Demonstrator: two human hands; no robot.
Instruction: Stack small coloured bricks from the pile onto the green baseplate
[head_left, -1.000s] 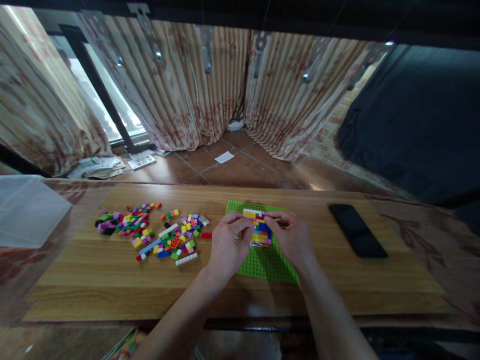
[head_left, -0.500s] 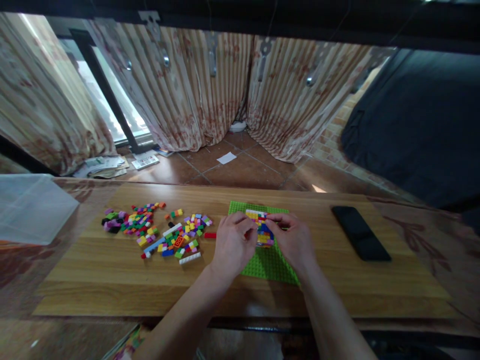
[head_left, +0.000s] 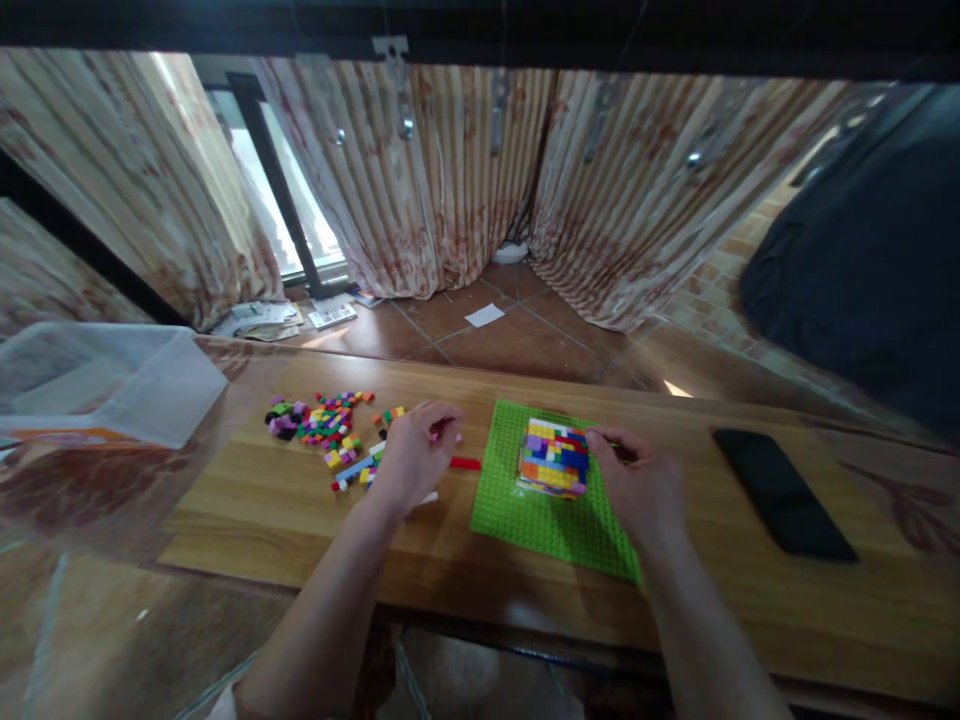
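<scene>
A layered block of colourful toy bricks (head_left: 555,458) stands on a green studded baseplate (head_left: 501,500). My right hand (head_left: 641,485) is at the block's upper right edge, thumb and fingertips against it and the other fingers curled. My left hand (head_left: 416,455) hovers over the right side of the loose brick pile (head_left: 330,420), covering part of it. Its fingers are bent, with a gap between thumb and forefinger where a bit of pink shows; whether that is a brick in the hand is unclear. Between that hand and the baseplate lies a long red brick (head_left: 466,463).
A black phone (head_left: 784,495) lies on the wooden board (head_left: 712,600) at the right. At the far left stands a translucent plastic bin (head_left: 161,385). Striped curtains (head_left: 465,180) hang beyond the table, and papers (head_left: 259,320) lie on the floor.
My left hand has moved left from the brick block to the loose pile. My right hand stays by the block, which is now more visible. The view has turned left.
</scene>
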